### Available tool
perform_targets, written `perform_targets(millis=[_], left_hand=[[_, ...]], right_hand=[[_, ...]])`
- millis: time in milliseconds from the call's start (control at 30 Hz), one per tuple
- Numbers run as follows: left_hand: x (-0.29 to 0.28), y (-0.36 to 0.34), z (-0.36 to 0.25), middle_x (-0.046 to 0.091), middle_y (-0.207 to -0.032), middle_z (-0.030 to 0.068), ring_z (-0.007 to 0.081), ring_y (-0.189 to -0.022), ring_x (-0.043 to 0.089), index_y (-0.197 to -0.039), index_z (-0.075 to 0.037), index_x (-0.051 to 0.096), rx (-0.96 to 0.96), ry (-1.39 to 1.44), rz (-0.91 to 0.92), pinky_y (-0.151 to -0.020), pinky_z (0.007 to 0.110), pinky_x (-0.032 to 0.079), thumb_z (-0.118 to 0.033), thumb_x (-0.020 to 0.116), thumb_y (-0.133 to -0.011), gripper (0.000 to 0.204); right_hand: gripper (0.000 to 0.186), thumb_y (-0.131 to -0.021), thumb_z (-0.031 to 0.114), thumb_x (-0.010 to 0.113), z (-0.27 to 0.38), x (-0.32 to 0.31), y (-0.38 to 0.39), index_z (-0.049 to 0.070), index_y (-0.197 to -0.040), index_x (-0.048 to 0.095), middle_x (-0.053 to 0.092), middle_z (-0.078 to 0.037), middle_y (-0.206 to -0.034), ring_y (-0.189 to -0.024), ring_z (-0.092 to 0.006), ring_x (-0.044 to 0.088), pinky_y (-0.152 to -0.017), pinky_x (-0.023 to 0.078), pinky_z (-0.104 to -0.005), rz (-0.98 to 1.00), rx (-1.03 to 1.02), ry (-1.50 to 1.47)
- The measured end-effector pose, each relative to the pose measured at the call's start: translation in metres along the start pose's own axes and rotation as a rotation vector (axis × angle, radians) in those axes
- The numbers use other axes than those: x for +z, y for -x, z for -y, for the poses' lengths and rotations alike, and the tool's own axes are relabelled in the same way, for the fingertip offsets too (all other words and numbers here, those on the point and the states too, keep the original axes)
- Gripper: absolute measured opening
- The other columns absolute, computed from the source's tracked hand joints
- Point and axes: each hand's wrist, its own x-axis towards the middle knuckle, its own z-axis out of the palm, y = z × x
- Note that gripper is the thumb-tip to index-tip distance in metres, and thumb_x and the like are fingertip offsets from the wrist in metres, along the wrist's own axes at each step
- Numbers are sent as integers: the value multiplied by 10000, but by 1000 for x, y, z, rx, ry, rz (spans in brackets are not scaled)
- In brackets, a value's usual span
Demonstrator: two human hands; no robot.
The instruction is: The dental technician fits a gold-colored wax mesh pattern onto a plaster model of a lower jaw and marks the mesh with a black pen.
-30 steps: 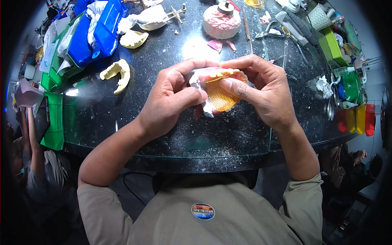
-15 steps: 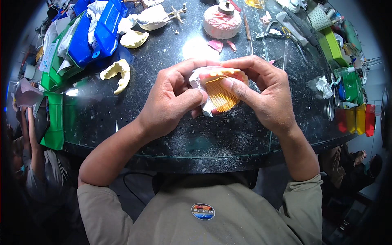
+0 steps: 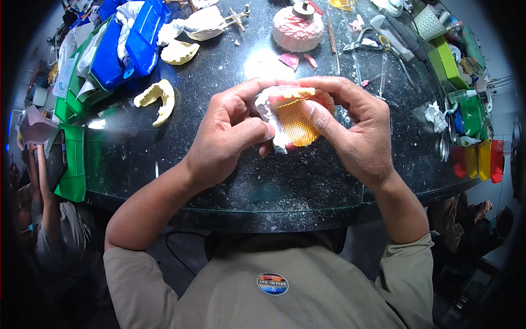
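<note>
1. The left hand [image 3: 227, 123] is closed on the left side of a dental piece [image 3: 267, 111], with its thumb pressing near the white edge and its other fingers curled behind.
2. The right hand [image 3: 359, 134] grips the same piece from the right side; its thumb lies on the golden mesh [image 3: 294, 125] which covers the inner face.
3. The dental piece is in the air between the two hands, above the worktop [image 3: 285, 189], and is tilted so that the mesh faces the person. Along its upper edge there is a row of cream teeth [image 3: 301, 93] with pink material beside them.
4. The index fingers of both hands come together, or nearly so, behind the upper edge; I cannot tell if they touch.
5. Beyond the hands stands a round pink and white block [image 3: 297, 34] with a metal knob [image 3: 303, 10] on top. Just in front of it lies a pink fragment [image 3: 288, 61].
6. To the left, a cream horseshoe-shaped cast [image 3: 167, 107] lies on the worktop, near a blue bin [image 3: 147, 33].
7. At the right there is a crumpled white paper [image 3: 435, 116], well apart from the right hand.
</note>
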Motion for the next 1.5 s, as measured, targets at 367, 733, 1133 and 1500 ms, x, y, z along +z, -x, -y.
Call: perform_targets(millis=[367, 733, 1133, 1500], left_hand=[[2, -2, 3, 597, -1135, 145, 154, -949, 649, -1317, 96, 401, -27, 70, -15, -738, 223, 564, -50, 545, -713, 637], [0, 0, 1, 596, -1104, 145, 143, -914, 644, -1309, 104, 410, -74, 40, -7, -742, 241, 559, -38, 533, -751, 589], [0, 0, 3, 612, -1040, 124, 97, -761, 641, -1291, 102, 421, -43, 22, 2, -605, 199, 541, -8, 545, -767, 550], [1, 0, 1, 596, -1109, 145, 147, -932, 639, -1295, 106, 422, -61, 21, 0, -776, 253, 548, -9, 538, -741, 577]], right_hand=[[300, -769, 14, 703, -9, 2, -4, 78, -1061, 676, 668, -101, -1009, -903, -186, 667, -780, 533, -300, -170, -205, 81], [286, -747, -38, 673, -9, -1, -6, 106, -993, 703, 643, -111, -1044, -962, -257, 660, -822, 542, -345, -69, -308, 183], [306, -753, -39, 680, -7, -3, -5, 53, -1045, 663, 658, -126, -1073, -1025, -234, 641, -874, 517, -347, -20, -307, 185], [263, -773, -20, 680, -8, -2, -7, 70, -1019, 679, 664, -113, -1012, -946, -225, 662, -808, 533, -331, -19, -338, 127]])
